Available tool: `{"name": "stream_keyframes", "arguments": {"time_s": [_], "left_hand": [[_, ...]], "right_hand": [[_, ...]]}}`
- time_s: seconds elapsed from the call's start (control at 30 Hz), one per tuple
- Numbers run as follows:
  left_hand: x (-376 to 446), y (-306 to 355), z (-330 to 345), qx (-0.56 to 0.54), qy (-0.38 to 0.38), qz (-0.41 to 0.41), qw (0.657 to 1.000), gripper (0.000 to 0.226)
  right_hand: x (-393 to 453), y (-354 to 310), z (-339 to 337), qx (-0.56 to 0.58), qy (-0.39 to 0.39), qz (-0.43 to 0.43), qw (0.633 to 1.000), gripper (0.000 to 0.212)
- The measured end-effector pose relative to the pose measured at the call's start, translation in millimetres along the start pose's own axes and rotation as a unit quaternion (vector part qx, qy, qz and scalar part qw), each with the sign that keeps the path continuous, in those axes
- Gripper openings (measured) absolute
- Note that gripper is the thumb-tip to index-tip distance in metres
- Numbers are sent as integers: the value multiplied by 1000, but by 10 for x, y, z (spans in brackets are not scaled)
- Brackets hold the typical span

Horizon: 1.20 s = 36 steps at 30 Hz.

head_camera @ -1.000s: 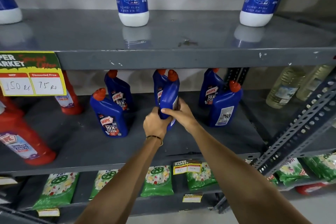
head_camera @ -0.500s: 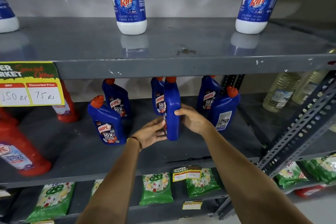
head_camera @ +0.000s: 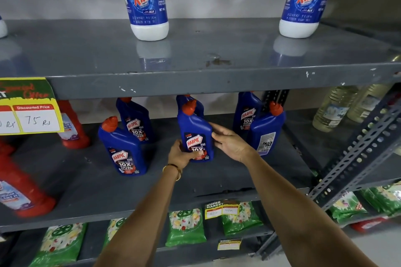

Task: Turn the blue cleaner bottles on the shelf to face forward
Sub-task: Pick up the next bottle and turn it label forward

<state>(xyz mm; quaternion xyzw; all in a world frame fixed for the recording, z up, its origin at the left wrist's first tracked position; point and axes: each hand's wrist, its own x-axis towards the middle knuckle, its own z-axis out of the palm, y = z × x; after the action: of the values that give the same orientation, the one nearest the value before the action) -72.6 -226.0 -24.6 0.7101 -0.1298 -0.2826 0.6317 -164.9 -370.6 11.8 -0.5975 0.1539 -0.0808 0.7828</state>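
Note:
Several blue cleaner bottles with red caps stand on the grey middle shelf [head_camera: 217, 180]. The centre front bottle [head_camera: 195, 128] stands upright with its label facing me. My left hand [head_camera: 181, 155] grips its lower left side, thumb across the label. My right hand [head_camera: 230, 142] rests open against its right side, fingertips touching. The front left bottle [head_camera: 122, 147] and the two behind it [head_camera: 135, 120] [head_camera: 247, 112] show their front labels. The front right bottle [head_camera: 265, 130] shows its back label. Another bottle [head_camera: 184, 99] is mostly hidden behind the centre one.
Red cleaner bottles [head_camera: 21, 191] stand at the left, and clear bottles [head_camera: 334, 108] at the right. White bottles [head_camera: 147, 2] stand on the top shelf. A yellow price tag [head_camera: 30, 112] hangs at the left. Green packets [head_camera: 186, 227] lie below. A slanted perforated metal strut [head_camera: 358, 154] crosses the right.
The centre bottle has turned from side-on to label forward and now stands on the shelf. My right hand has loosened to an open touch; my left hand now grips the bottle's base.

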Motion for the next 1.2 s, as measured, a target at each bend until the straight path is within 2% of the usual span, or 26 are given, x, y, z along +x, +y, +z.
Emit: {"name": "stream_keyframes", "arguments": {"time_s": [0.13, 0.27, 0.43, 0.57, 0.73, 0.87, 1.0, 1.1, 1.2], "left_hand": [[-48, -77, 28, 52, 57, 27, 997, 54], [-88, -97, 30, 91, 61, 35, 993, 54], [-122, -85, 35, 140, 63, 31, 988, 65], [-225, -111, 52, 141, 87, 13, 986, 64], [-419, -284, 113, 108, 132, -43, 984, 62], [-567, -359, 293, 76, 121, -44, 989, 52], [-648, -295, 593, 117, 66, -18, 991, 43], [-610, -254, 851, 130, 25, -4, 991, 58], [-518, -166, 1111, 146, 3, 10, 989, 66]], "right_hand": [[23, 100, 1, 5, 15, 14, 1000, 45], [30, 199, -38, 19, 16, 19, 999, 44], [12, 205, -13, 26, 38, 19, 999, 43], [-79, 235, 26, 4, 99, 25, 995, 41], [-283, 411, -64, -34, 256, 22, 966, 36], [-566, 513, -241, -21, 353, 18, 935, 32], [-842, 497, -502, -50, 420, 15, 906, 36], [-940, 392, -767, -64, 438, 15, 896, 42], [-934, 262, -1030, -76, 421, 15, 904, 51]]}}
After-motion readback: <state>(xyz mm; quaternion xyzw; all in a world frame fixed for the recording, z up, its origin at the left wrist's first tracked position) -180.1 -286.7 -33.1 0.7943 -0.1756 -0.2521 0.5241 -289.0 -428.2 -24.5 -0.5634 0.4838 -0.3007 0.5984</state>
